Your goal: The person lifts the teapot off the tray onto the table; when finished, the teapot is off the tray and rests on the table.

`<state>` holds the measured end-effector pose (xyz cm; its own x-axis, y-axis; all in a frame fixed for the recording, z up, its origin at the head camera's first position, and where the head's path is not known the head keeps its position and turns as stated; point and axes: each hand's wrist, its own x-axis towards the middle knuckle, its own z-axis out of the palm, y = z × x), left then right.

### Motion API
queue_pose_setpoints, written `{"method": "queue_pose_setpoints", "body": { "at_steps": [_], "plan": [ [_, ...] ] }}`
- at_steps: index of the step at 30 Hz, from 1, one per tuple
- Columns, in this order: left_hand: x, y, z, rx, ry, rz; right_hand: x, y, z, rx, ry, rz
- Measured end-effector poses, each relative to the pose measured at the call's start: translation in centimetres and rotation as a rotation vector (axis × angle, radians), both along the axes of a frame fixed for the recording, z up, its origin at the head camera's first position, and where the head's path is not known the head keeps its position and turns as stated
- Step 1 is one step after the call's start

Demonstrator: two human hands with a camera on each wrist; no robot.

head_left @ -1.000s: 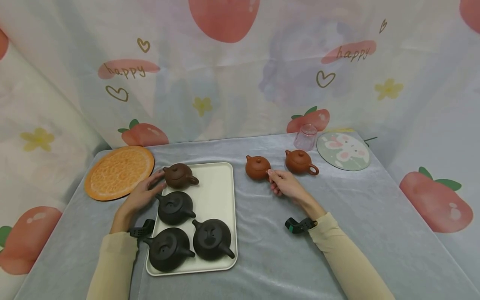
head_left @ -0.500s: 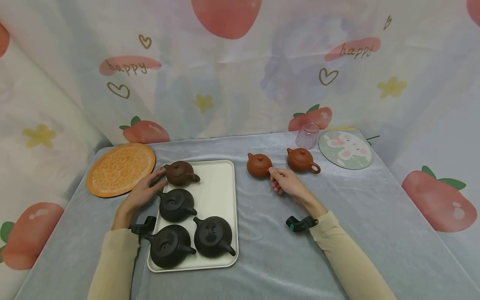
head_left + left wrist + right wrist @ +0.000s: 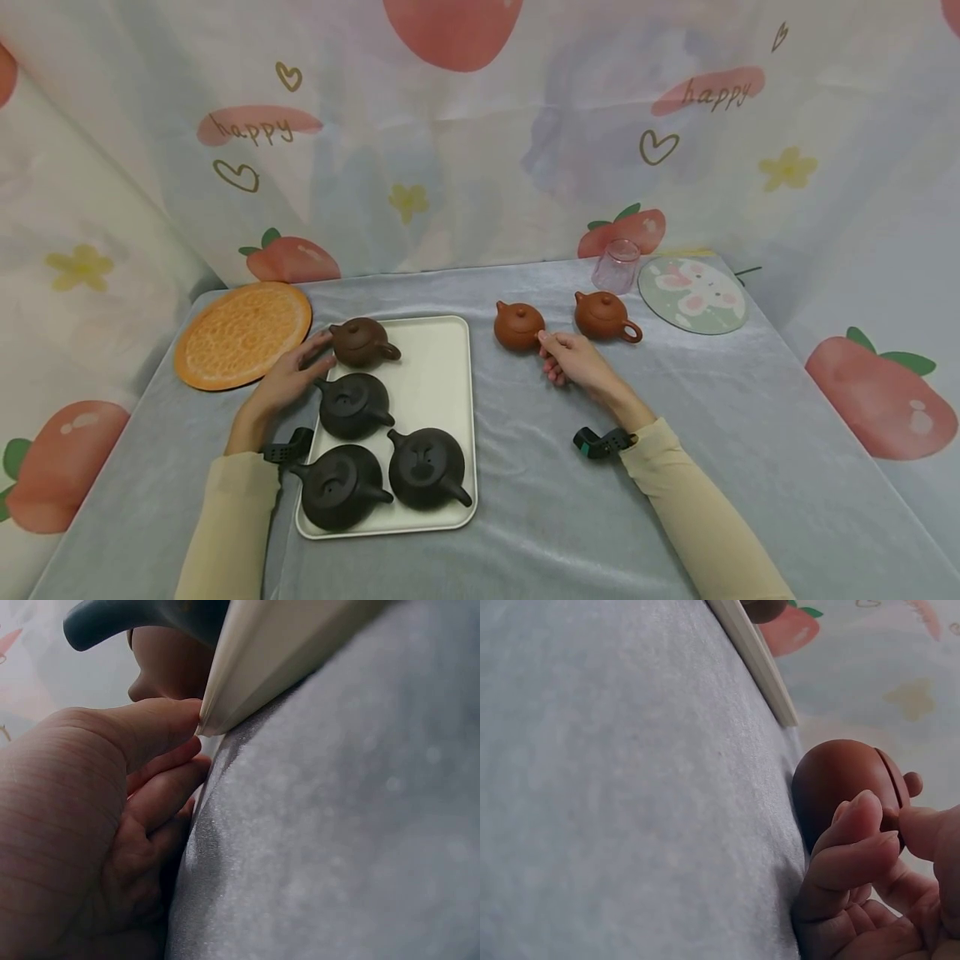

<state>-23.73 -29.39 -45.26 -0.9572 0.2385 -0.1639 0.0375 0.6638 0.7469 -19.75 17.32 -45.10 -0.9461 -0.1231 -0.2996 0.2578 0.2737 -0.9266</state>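
Note:
My right hand (image 3: 572, 360) pinches the handle of a small reddish-brown teapot (image 3: 517, 327) between thumb and fingers; the handle is mostly hidden by them. In the right wrist view the round body of this teapot (image 3: 836, 776) sits close over the cloth. A matching reddish-brown teapot (image 3: 602, 315) stands to the right, its handle pointing right. My left hand (image 3: 288, 379) lies at the left edge of a cream tray (image 3: 431, 350), thumb and fingers fairly straight. In the left wrist view the thumb touches the tray rim (image 3: 214, 697). A dark brown teapot (image 3: 362, 343) stands right beside these fingertips.
Three black teapots stand on the tray, including one at the right (image 3: 427, 468). An orange round mat (image 3: 243, 336) lies at the back left. A pink glass (image 3: 617, 267) and a round rabbit mat (image 3: 693, 296) are at the back right. Grey cloth (image 3: 540, 517) covers the table.
The whole head view shifts slightly, with the scene moving up a little. Both hands keep their places at the tray edge and the teapot handle.

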Motion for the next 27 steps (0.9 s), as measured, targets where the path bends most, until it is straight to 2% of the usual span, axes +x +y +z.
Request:
{"method": "queue_pose_setpoints", "body": {
  "at_steps": [10,16,27],
  "plan": [
    [-0.06,0.19,0.05,-0.019,-0.008,0.010,0.16,-0.32,-0.18,-0.021,0.026,-0.035],
    [0.09,0.19,0.20,-0.023,-0.011,0.014,0.12,-0.46,-0.12,0.003,0.020,-0.040],
    [-0.10,0.24,0.22,-0.025,-0.018,0.015,-0.08,-0.06,0.16,-0.049,0.002,0.063]
  ]
}}
